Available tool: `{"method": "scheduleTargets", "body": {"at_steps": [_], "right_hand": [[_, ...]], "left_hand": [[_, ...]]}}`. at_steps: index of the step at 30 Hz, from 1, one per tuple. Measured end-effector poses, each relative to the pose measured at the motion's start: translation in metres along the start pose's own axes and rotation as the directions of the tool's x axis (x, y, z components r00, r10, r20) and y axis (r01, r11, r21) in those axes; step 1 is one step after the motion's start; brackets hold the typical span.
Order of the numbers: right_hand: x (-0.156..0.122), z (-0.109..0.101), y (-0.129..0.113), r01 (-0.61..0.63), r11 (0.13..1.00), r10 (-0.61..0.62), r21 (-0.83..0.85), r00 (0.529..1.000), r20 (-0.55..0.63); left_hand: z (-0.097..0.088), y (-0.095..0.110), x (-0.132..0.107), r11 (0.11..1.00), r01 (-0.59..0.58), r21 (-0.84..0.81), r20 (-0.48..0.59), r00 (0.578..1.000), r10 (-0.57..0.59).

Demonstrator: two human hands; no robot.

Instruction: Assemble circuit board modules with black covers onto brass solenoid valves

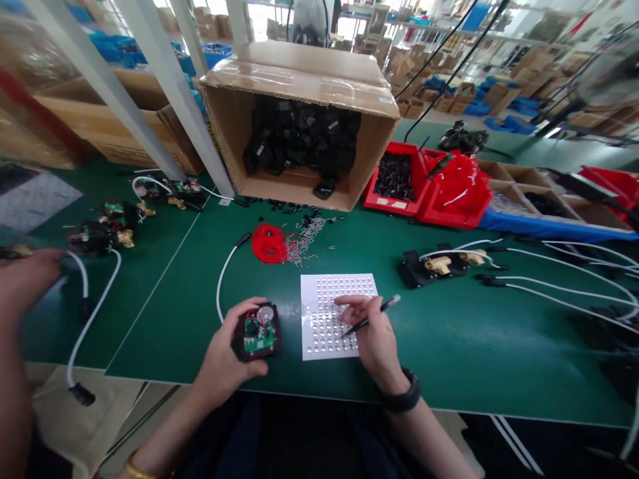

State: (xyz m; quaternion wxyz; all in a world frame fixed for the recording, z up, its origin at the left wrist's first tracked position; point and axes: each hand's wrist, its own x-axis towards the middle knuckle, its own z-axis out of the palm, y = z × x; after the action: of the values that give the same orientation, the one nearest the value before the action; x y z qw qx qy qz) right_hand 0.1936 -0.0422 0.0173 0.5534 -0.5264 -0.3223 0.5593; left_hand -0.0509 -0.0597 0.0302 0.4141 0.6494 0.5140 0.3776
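Circuit module (258,332): I am gripping it in my left hand (225,356), low over the green table (449,346).
Tweezers (369,315): my right hand (372,332) is pinching them over the white dotted sheet (324,332).
Writing: I am reading none anywhere.
Beyond: cardboard box (299,73) lying open-sided.

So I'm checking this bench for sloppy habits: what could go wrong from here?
The small black housing with the green circuit board is propped only by the left hand, so it could tip. The right hand works thin black tweezers over the white sheet of tiny clear dots; a slip may scatter them.
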Motion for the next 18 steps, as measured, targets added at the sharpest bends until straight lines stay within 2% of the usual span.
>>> {"method": "scheduleTargets", "body": {"at_steps": [1, 3, 5, 7, 9, 11, 14, 18], "right_hand": [[-0.002, -0.006, 0.001, 0.012, 1.000, -0.013, -0.026, 0.999, -0.043], [-0.007, -0.011, 0.006, -0.052, 0.997, 0.048, -0.058, 0.996, -0.069], [-0.012, -0.008, 0.013, -0.140, 0.989, 0.138, -0.037, 0.989, -0.050], [-0.013, -0.002, 0.020, -0.167, 0.986, 0.167, 0.000, 0.985, -0.044], [-0.012, 0.002, 0.025, -0.140, 0.990, 0.140, 0.013, 0.989, -0.051], [-0.010, 0.003, 0.028, -0.094, 0.995, 0.092, -0.029, 0.993, -0.067], [-0.007, 0.002, 0.031, -0.055, 0.993, 0.046, -0.108, 0.995, -0.084], [-0.004, 0.002, 0.034, -0.080, 0.984, 0.070, -0.159, 0.995, -0.069]], "left_hand": [[0.002, 0.004, 0.001, 0.994, 0.052, -0.093, 0.123, 0.992, -0.041], [0.008, 0.011, 0.005, 0.985, 0.092, -0.148, 0.355, 0.934, -0.034], [0.017, 0.015, 0.012, 0.996, 0.044, -0.072, 0.504, 0.864, -0.002], [0.025, 0.017, 0.020, 0.999, -0.015, 0.037, 0.593, 0.805, -0.010], [0.030, 0.017, 0.025, 0.990, -0.063, 0.122, 0.635, 0.772, -0.029], [0.032, 0.016, 0.028, 0.982, -0.094, 0.161, 0.651, 0.758, -0.034], [0.031, 0.014, 0.028, 0.983, -0.093, 0.160, 0.654, 0.756, -0.035], [0.032, 0.013, 0.028, 0.983, -0.058, 0.171, 0.649, 0.757, -0.068]]}}
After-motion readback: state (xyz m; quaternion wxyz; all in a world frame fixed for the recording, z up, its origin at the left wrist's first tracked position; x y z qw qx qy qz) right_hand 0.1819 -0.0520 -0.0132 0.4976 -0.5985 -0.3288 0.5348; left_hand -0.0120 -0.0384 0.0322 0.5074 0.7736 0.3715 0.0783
